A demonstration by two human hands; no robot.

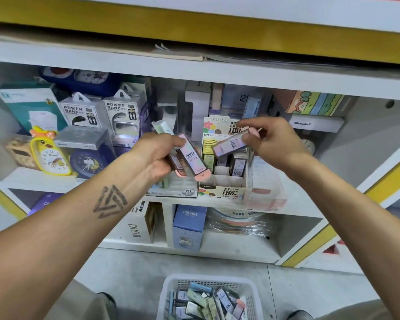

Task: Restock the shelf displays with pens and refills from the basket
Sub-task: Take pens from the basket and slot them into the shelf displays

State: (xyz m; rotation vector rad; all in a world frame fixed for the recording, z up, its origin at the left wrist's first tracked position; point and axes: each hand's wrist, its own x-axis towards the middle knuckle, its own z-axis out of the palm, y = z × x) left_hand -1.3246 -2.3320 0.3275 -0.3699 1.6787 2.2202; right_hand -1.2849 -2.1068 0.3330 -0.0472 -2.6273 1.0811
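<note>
My left hand [158, 155] grips a bundle of several pencil-lead refill cases [193, 159], pink-capped ones in front and a green one behind. My right hand [271, 140] pinches a single pink-capped refill case [230, 144] and holds it tilted just above the cardboard refill display box [224, 189] on the middle shelf. That box has small compartments, some holding upright refill cases. On the floor below stands a white plastic basket [171, 287] filled with several more refill cases.
Left of the display box sit power bank boxes [82, 113], a yellow duck clock [49, 155] and a dark blue clock [88, 161]. A clear plastic box [267, 183] stands right of it. The lower shelf holds a blue CRUHRE box [188, 227] and tape rolls.
</note>
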